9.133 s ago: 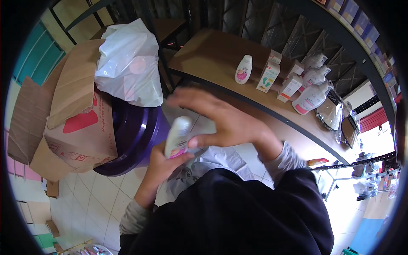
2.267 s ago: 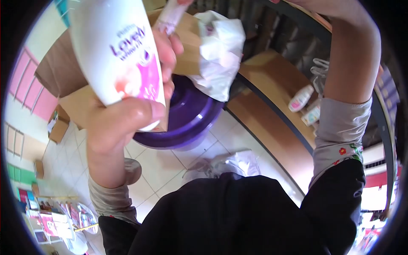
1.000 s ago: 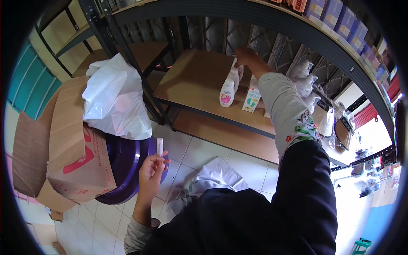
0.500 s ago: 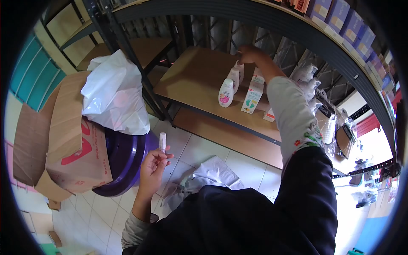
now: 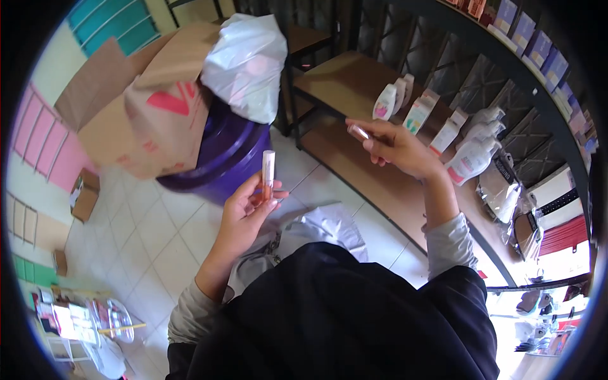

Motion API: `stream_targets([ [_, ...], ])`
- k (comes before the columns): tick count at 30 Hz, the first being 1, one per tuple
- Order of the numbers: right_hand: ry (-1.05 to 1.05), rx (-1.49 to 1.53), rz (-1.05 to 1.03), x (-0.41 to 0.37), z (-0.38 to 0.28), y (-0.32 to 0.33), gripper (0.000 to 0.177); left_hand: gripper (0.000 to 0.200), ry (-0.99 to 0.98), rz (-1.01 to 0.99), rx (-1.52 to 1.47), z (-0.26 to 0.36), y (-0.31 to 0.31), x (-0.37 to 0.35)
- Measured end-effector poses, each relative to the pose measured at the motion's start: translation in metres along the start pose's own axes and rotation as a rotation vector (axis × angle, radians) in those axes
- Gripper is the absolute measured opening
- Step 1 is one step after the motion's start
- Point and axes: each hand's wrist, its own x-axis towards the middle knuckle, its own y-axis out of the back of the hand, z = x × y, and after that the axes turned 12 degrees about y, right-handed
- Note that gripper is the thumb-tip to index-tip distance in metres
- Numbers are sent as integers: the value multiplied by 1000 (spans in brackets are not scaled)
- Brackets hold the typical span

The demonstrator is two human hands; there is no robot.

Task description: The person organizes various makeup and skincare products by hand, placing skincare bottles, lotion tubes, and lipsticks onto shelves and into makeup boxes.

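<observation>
My left hand [image 5: 249,206] grips a lip gloss tube [image 5: 268,170] upright, its pale cap up and a reddish lower part between the fingers. In my right hand [image 5: 399,145], fingertips pinch a small pinkish tube [image 5: 358,132], held out in front of the shelf; its far end is partly covered by the fingers. Just behind that hand, white bottles [image 5: 384,102] stand in a row on the brown shelf [image 5: 335,79]. Beside them are a carton with green footprints [image 5: 419,114] and another white box [image 5: 448,132].
White pump bottles [image 5: 470,161] and plastic-wrapped items [image 5: 500,187] line the shelf's right part. On the left, an open cardboard box [image 5: 168,130] and a white plastic bag [image 5: 247,66] rest on a purple tub [image 5: 221,155]. A grey-white bag [image 5: 326,228] lies on the tiled floor.
My right hand has drawn back from the rear of the shelf and now shows a small tube. My left hand has risen with its lip gloss tube. The view has turned left.
</observation>
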Motion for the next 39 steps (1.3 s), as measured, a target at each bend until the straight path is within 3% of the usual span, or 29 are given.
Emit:
stream_targets([
  [4, 80, 162, 30, -25, -5, -60, 27, 42, -14, 19, -27, -16, 0, -47],
  [8, 85, -3, -178, 28, -23, -94, 20, 41, 96, 111, -112, -11, 17, -59],
  [12, 170, 104, -338, 56, -29, -120, 17, 41, 42, 140, -217, -20, 32, -54],
  [16, 81, 164, -370, 66, -39, -145, 31, 42, -5, 127, -242, -32, 33, -63],
  [19, 240, 126, -474, 91, -25, -163, 40, 43, -88, 155, -196, -39, 43, -62],
  [21, 231, 115, -507, 116, -17, -178, 41, 44, -69, 187, -249, -40, 55, -52],
  [26, 124, 213, -532, 185, 48, -239, 43, 40, -48, 440, -27, -92, 123, -14],
  [27, 229, 282, -497, 188, 54, -249, 41, 39, -21, 481, 15, -98, 133, -14],
  [30, -93, 395, -378, 199, 45, -262, 38, 37, 97, 546, 36, -81, 146, -16],
  [33, -34, 396, -297, 204, 27, -255, 35, 39, 147, 503, 12, -45, 150, -15],
  [37, -111, 407, -274, 210, -21, -222, 28, 42, 159, 422, -40, 14, 142, -19],
  [39, -77, 464, -162, 208, -46, -208, 25, 44, 176, 396, -54, 49, 131, -18],
])
